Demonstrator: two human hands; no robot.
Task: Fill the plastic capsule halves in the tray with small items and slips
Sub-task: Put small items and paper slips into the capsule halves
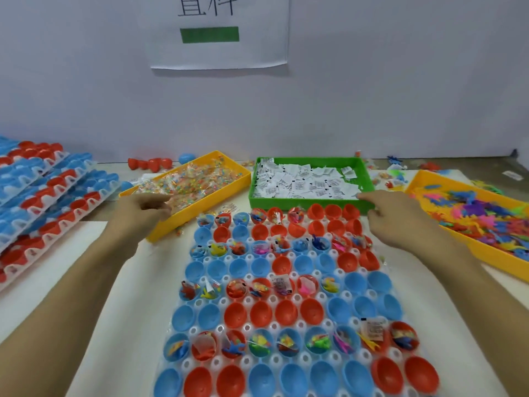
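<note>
A white capsule tray (297,298) lies in front of me with rows of red and blue capsule halves (289,310). Alternate rows hold small toys, candy and slips; the rows between them are bare. My left hand (143,210) reaches over the near rim of a yellow tray of candy packets (197,179), thumb and fingers slightly apart at the packets. My right hand (392,219) is at the front right corner of a green tray of white paper slips (303,181). Its index fingertip touches the slips and its thumb sits apart below.
A second yellow tray (483,250) of colourful plastic toys sits at the right. Stacked trays of capsule halves (48,193) are at the left. Loose red and blue halves (151,163) lie by the back wall, along with stray toys (395,167).
</note>
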